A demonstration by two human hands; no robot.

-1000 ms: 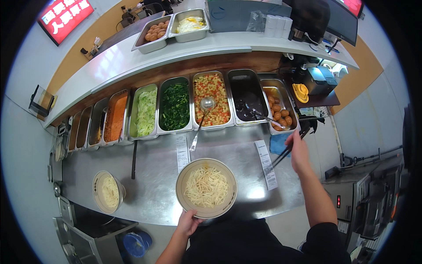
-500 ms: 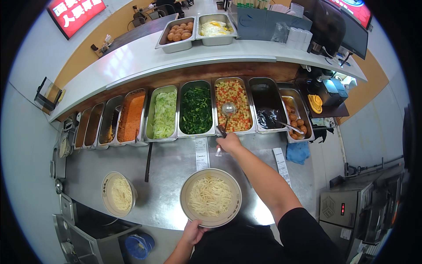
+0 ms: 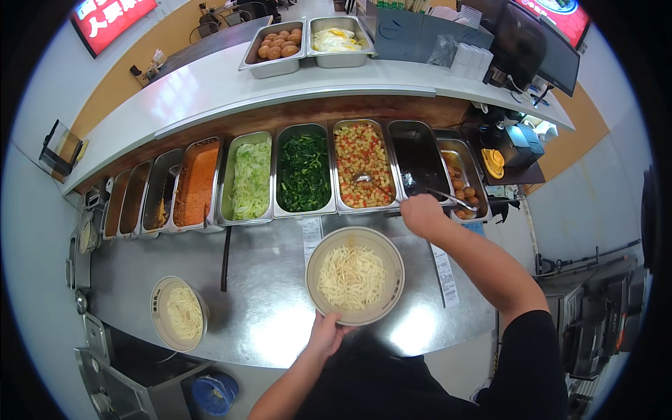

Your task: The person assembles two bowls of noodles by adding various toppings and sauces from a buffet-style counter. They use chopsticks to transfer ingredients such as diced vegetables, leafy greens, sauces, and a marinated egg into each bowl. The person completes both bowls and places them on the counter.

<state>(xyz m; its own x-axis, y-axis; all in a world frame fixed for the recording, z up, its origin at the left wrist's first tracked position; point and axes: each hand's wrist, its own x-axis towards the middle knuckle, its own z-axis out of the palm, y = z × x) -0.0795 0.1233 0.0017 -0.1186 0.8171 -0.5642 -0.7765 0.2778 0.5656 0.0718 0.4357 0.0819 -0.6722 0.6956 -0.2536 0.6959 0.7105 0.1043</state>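
Note:
My left hand (image 3: 329, 336) is closed on the near rim of a beige paper bowl (image 3: 393, 294) with pale noodles (image 3: 352, 276) in it. The bowl is held up over the steel counter, before the pans. My right hand (image 3: 422, 215) grips the handle of a metal ladle (image 3: 362, 178). The ladle's head lies in a steel pan of diced orange and pale yellow vegetables (image 3: 360, 150), partly sunk among the pieces. My fingers hide the end of its handle. A second noodle bowl (image 3: 159, 329) stands on the counter at the left.
Pans of chopped greens (image 3: 303, 168), shredded cabbage (image 3: 250, 175) and orange sauce (image 3: 197, 182) stand leftward. Rightward are a dark liquid pan (image 3: 418, 154) and brown eggs (image 3: 458, 183) with a spoon. Paper slips (image 3: 444, 276) and a black stick (image 3: 225, 259) lie on the counter.
The noodle bowl has risen and moved away from me and rightward with my left hand. My right hand has swung right, and the ladle's head has tipped down into the diced vegetables.

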